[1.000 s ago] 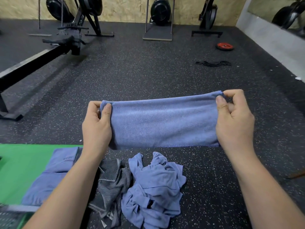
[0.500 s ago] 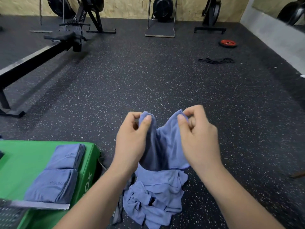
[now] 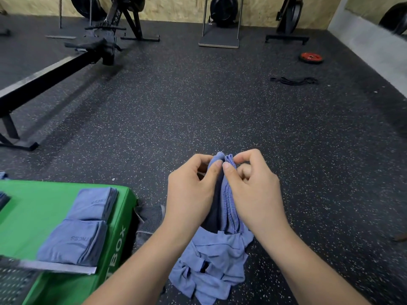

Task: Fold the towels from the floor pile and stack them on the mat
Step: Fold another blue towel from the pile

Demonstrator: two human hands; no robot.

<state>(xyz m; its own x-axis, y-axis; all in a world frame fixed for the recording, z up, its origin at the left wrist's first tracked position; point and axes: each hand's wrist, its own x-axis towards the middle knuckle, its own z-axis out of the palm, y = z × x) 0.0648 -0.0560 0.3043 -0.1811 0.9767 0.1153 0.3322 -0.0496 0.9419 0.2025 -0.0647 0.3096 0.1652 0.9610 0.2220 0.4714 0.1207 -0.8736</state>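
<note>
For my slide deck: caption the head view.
Left hand and right hand pinch a doubled blue towel above the floor pile.

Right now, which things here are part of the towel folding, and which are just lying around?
In the job: blue towel pinched between left hand and right hand; crumpled pile on the floor; folded towels; green mat.
Lying about: rowing machine; red weight plate; black band.

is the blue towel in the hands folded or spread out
Folded in half: the left hand and right hand pinch its top edges together, so the blue towel hangs doubled between them.
</note>
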